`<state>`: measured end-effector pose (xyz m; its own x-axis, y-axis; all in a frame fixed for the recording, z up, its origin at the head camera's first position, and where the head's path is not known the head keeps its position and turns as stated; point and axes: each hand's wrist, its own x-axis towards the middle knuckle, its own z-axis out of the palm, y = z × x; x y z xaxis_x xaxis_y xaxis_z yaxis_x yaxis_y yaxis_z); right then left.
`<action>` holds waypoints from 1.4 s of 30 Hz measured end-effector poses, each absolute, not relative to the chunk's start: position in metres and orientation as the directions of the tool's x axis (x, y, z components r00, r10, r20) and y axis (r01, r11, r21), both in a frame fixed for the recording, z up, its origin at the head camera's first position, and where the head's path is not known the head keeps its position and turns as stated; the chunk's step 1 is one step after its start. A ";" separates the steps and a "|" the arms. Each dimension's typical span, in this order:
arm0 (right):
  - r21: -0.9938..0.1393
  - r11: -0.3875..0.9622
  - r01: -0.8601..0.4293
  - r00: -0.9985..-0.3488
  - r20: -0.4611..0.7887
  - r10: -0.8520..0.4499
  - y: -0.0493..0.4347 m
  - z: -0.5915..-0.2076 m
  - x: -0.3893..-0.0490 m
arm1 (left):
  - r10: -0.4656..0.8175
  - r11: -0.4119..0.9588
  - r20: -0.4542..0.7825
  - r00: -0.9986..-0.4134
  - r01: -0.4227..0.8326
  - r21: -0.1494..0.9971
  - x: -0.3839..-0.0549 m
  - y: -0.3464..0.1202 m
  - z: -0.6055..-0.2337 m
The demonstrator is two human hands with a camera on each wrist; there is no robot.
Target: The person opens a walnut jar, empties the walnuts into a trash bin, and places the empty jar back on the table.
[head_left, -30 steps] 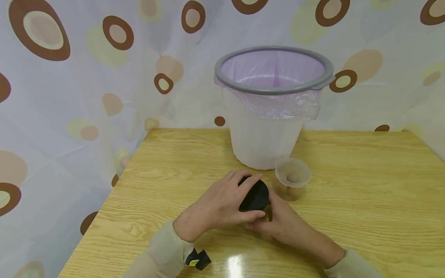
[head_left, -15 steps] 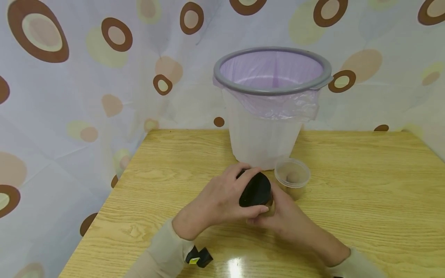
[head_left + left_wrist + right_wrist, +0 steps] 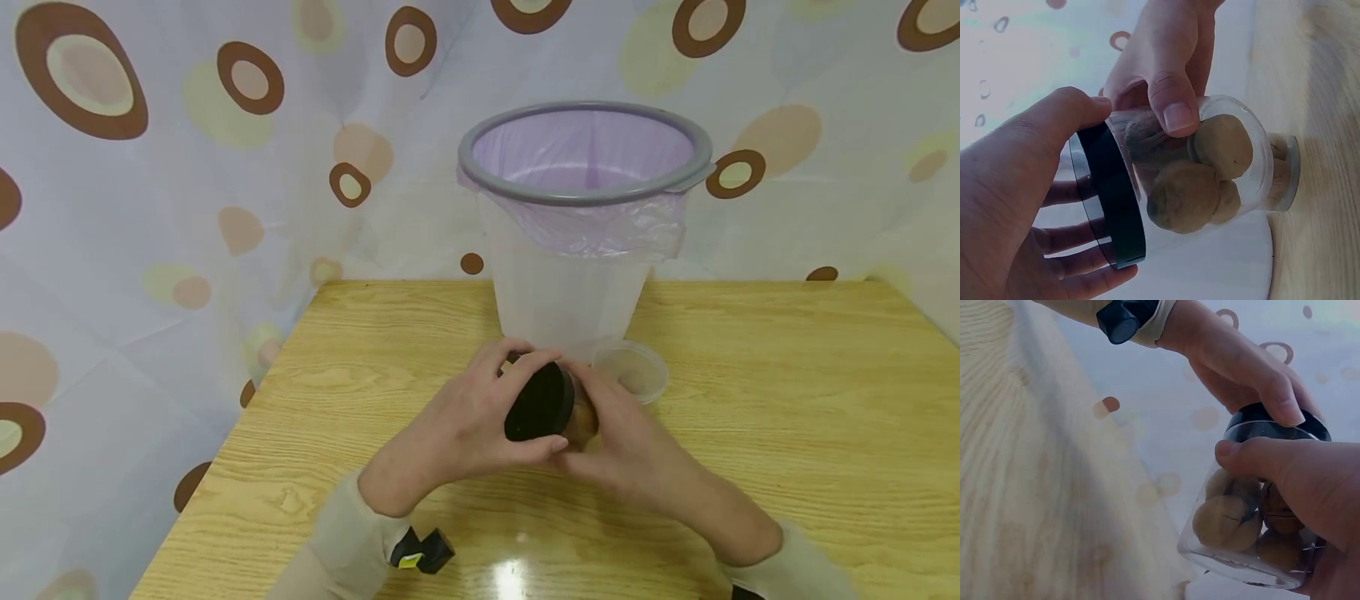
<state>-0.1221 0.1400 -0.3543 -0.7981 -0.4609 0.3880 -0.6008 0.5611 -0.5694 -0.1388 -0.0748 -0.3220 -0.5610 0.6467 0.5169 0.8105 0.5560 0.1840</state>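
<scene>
Both hands are on a clear jar (image 3: 1235,200) with a black lid (image 3: 534,408); several round, brownish lumps (image 3: 1184,197) lie inside it. My left hand (image 3: 461,425) grips the lid, thumb on the near side and fingers spread over the far side. Around the jar's body curls my right hand (image 3: 637,442), its thumb pressing the wall in the right wrist view. The jar is tilted, lid toward the left, and held above the table. Just behind the right hand stands a clear tub (image 3: 651,375) with something brown in it, partly hidden.
A tall whitish bin (image 3: 562,292) with a grey rim and a purple liner bag (image 3: 585,150) stands behind the hands on the wooden table (image 3: 360,367). A patterned sheet (image 3: 300,167) hangs behind and to the left.
The jar has risen a little and tipped further, its lid swinging leftward. Both hands have moved with it, and the right hand now covers more of the tub.
</scene>
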 end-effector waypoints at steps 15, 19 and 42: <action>-0.089 0.701 -0.708 -0.564 0.669 -0.484 0.141 -0.338 -0.132 | 0.574 0.475 0.559 -0.598 0.800 0.367 -0.145 -0.073 -0.326; -0.035 0.734 -0.678 -0.561 0.669 -0.487 0.142 -0.335 -0.131 | 0.545 0.429 0.574 -0.611 0.792 0.435 -0.148 -0.070 -0.330; 0.069 0.820 -0.568 -0.527 0.735 -0.426 0.137 -0.332 -0.125 | 0.418 0.358 0.766 -0.489 0.863 0.356 -0.155 -0.045 -0.349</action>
<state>-0.1252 0.1369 -0.3322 -0.5270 -0.4264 0.7352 -0.5680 0.8202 0.0686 -0.1552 -0.0450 -0.3494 -0.4889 0.4182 0.7656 0.8633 0.3576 0.3561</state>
